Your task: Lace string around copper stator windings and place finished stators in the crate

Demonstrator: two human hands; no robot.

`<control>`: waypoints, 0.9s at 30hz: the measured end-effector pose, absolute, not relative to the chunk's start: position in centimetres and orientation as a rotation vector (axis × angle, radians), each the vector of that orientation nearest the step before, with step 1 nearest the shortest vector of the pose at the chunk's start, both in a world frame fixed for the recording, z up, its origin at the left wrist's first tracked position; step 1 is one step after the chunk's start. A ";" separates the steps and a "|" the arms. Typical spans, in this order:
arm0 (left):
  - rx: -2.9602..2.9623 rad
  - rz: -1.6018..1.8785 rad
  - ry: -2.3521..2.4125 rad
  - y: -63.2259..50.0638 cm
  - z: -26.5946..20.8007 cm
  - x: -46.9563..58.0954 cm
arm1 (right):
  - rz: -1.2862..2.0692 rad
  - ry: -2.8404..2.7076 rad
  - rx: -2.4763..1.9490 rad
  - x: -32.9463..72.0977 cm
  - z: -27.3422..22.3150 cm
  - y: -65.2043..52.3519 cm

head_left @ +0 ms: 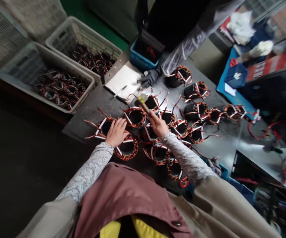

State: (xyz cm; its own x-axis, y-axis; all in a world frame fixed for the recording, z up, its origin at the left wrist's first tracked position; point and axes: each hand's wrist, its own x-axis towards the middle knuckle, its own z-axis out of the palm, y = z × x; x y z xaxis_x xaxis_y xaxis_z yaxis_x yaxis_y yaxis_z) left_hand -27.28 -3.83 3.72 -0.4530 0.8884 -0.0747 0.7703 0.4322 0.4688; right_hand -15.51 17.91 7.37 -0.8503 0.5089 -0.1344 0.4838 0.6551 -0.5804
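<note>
My left hand (117,132) rests palm down, fingers stretched out, over the rims of a wire-wound stator (105,127) and a second stator (127,147) nearer my body. Its fingertips come close to another stator (135,116). My right hand (158,125) is closed round the wooden handle of a small mallet (146,107), whose head is yellowish and pale. The mallet head is over the group of stators, near one at the back (151,102); whether it touches is unclear. The stators have dark cores, copper windings, white strips and loose wire ends.
Two plastic crates (82,110) full of stators stand at the left. A co-worker's gloved hand (150,78) lies by a white paper pad (119,81) with a pen. More stators (196,110) stand on the metal table (222,138). Red-handled tool (184,181) lies near my right forearm.
</note>
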 end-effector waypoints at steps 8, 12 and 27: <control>1.400 0.588 2.321 -3.9 3.7 -27.5 | 0.902 -2.667 -0.965 -10.8 11.0 16.9; 1.395 0.614 2.290 -4.0 3.4 -27.4 | 0.806 -2.777 -0.900 -7.2 11.4 13.2; 1.417 0.539 2.307 -3.9 4.6 -27.7 | 0.868 -3.130 -0.855 -5.8 9.7 9.1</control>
